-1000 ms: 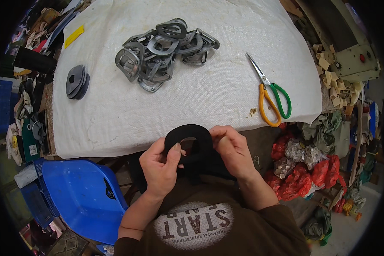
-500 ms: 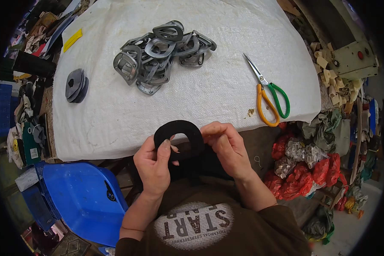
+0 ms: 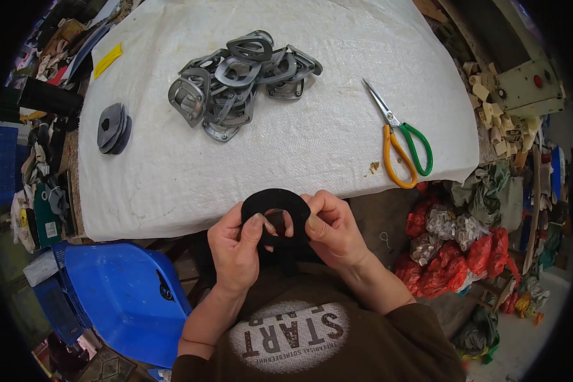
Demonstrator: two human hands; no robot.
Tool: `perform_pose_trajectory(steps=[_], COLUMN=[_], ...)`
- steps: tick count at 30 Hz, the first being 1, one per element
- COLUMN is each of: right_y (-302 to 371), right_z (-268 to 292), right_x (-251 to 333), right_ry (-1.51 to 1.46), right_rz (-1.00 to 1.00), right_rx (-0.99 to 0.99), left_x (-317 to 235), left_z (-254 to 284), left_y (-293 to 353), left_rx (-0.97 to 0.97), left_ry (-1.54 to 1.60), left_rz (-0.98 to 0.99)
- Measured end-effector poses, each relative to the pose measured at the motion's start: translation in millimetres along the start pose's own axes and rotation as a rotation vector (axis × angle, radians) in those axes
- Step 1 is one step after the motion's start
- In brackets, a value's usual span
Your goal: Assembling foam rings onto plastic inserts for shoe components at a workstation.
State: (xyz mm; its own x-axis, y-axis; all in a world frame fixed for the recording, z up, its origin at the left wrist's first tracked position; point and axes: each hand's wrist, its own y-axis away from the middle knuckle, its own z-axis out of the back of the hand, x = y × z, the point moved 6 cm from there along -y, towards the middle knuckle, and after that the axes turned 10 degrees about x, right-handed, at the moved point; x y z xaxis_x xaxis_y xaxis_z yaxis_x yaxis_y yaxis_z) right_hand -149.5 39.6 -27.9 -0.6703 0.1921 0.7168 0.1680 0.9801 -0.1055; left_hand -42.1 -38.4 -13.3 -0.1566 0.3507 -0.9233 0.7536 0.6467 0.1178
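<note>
A black ring-shaped pad [image 3: 275, 198] with an open centre is held between my two hands, just off the table's near edge. My left hand [image 3: 235, 247] pinches its left side, thumb on the front and fingers showing through the hole. On the opposite side my right hand [image 3: 334, 230] grips the rim between thumb and fingers. Farther off on the table lies a heap of grey metal rounded frames [image 3: 239, 71]. A small stack of dark grey flat pads [image 3: 113, 128] sits at the left. Scissors [image 3: 396, 135] with one orange and one green handle lie at the right.
White woven sheeting [image 3: 299, 140] covers the table. A blue plastic basin [image 3: 124, 299] stands at lower left. Red bags [image 3: 439, 267] with clear bags of small parts are at the right. A yellow strip [image 3: 108, 60] lies at the far left, and a green-grey machine box [image 3: 528, 89] at far right.
The black ring-shaped pad has moved slightly right and down with my left hand. My right hand has come down onto its right side and its fingers have closed on the rim.
</note>
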Motion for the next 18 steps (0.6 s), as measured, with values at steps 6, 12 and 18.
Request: perform_pose_trajectory(steps=[6,12,18], right_y=[-0.7,-2.8,0.2], right_z=[-11.4,-12.9,-4.1], right_x=[-3.9,-2.5,-1.0], right_ry=[-0.229,-0.257,-0.172], right_rz=[-0.036,0.02,-0.003], right_rx=[0.016,0.046,-0.065], left_x=[1.4,4.6,2.3], left_z=[-4.0,-4.9,-10.8], left_y=[1.6,2.8,-1.7], left_rx=[0.018,0.063,0.05], left_ry=[0.079,0.043,0.059], left_rz=[0.027,0.065,0.053])
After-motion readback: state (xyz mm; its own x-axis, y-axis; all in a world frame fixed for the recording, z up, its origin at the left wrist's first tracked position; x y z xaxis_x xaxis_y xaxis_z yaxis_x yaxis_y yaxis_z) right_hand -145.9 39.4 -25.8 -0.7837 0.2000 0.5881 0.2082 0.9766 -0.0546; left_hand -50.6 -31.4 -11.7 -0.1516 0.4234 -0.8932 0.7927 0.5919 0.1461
